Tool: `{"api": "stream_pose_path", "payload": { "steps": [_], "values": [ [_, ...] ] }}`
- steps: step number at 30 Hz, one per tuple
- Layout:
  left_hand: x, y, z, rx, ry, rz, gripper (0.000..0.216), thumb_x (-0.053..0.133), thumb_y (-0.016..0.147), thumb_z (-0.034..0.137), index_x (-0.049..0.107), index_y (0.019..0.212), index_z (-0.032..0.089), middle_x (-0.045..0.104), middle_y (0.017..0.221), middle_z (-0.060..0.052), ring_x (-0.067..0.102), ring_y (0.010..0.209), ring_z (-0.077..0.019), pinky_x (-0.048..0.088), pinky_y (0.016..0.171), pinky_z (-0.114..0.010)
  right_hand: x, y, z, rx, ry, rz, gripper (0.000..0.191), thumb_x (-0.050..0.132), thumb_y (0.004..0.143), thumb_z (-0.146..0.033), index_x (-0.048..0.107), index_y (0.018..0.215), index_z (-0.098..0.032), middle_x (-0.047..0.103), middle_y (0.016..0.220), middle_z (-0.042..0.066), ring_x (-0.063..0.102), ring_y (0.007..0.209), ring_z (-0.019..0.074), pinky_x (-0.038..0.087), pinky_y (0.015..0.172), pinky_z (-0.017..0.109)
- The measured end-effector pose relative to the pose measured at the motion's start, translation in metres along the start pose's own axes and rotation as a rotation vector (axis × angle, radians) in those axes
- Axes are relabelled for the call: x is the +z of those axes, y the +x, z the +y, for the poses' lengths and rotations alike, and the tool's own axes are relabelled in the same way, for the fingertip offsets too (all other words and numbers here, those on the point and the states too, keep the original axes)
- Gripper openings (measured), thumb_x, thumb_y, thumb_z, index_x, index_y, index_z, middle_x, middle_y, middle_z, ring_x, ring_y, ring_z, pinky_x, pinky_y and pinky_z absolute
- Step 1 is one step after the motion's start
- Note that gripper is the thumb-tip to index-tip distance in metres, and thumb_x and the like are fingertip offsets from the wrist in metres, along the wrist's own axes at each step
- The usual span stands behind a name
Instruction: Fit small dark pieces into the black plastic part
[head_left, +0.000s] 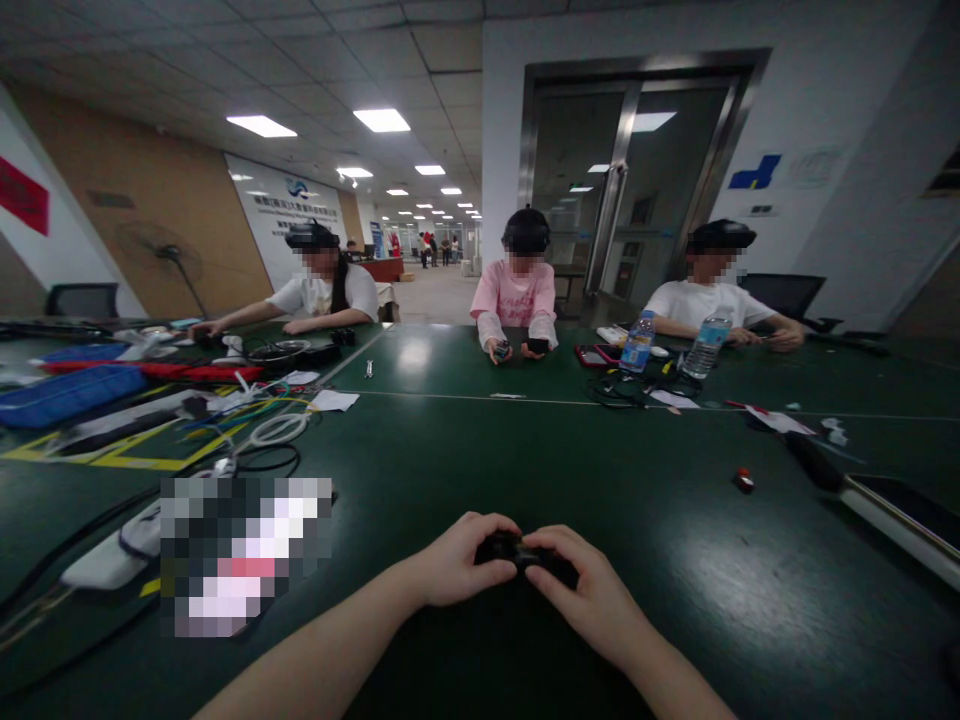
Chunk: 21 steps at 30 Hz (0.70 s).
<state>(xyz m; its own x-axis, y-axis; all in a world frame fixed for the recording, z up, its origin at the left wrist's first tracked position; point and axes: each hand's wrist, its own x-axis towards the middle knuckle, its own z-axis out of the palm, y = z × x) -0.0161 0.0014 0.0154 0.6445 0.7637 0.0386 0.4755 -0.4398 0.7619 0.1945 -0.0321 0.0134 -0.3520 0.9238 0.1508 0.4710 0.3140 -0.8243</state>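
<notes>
My left hand [466, 560] and my right hand [576, 578] meet just above the dark green table, near its front edge. Between them is a small black object [495, 547], pinched at each end by thumb and fingers. My fingers cover much of it, so its exact kind does not show. The thumbs are close together on its near side, with the index fingers along the far side.
A white power strip [112, 550] with cables and a blurred-out patch lie left, beyond them a blue tray [71, 395]. A small red item [743, 480] and a dark flat panel [911, 515] are right. Two bottles [637, 342] stand farther back. Three people sit opposite.
</notes>
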Motion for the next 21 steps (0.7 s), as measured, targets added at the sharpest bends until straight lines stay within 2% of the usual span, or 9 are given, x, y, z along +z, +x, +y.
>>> {"api": "stream_pose_path", "payload": {
  "steps": [9, 15, 21],
  "values": [
    [0.0009, -0.0004, 0.0004, -0.008, -0.01, 0.025, 0.039, 0.064, 0.078, 0.026, 0.052, 0.115, 0.023, 0.057, 0.111, -0.005, 0.051, 0.103, -0.0234, 0.041, 0.09, -0.037, 0.0023, -0.0005, 0.0019, -0.012, 0.004, 0.004, 0.019, 0.056, 0.08, -0.023, 0.06, 0.098, -0.025, 0.058, 0.105, 0.004, 0.056, 0.099, 0.0199, 0.046, 0.088, 0.034],
    [0.0013, 0.0005, -0.0028, -0.026, -0.073, 0.022, 0.04, 0.065, 0.077, 0.027, 0.052, 0.115, 0.023, 0.056, 0.11, -0.005, 0.053, 0.101, -0.0225, 0.043, 0.087, -0.036, 0.0022, -0.0001, -0.0007, -0.009, 0.024, 0.004, 0.019, 0.056, 0.082, -0.028, 0.061, 0.1, -0.025, 0.058, 0.106, 0.004, 0.056, 0.1, 0.0202, 0.046, 0.088, 0.034],
    [-0.0023, -0.001, 0.0041, -0.037, -0.063, 0.005, 0.04, 0.065, 0.077, 0.026, 0.053, 0.115, 0.022, 0.056, 0.11, -0.005, 0.053, 0.102, -0.0228, 0.043, 0.088, -0.037, 0.0025, 0.0002, -0.0002, 0.016, 0.005, 0.0, 0.017, 0.056, 0.082, -0.028, 0.062, 0.098, -0.026, 0.058, 0.105, 0.003, 0.057, 0.1, 0.0206, 0.046, 0.089, 0.036]
  ]
}}
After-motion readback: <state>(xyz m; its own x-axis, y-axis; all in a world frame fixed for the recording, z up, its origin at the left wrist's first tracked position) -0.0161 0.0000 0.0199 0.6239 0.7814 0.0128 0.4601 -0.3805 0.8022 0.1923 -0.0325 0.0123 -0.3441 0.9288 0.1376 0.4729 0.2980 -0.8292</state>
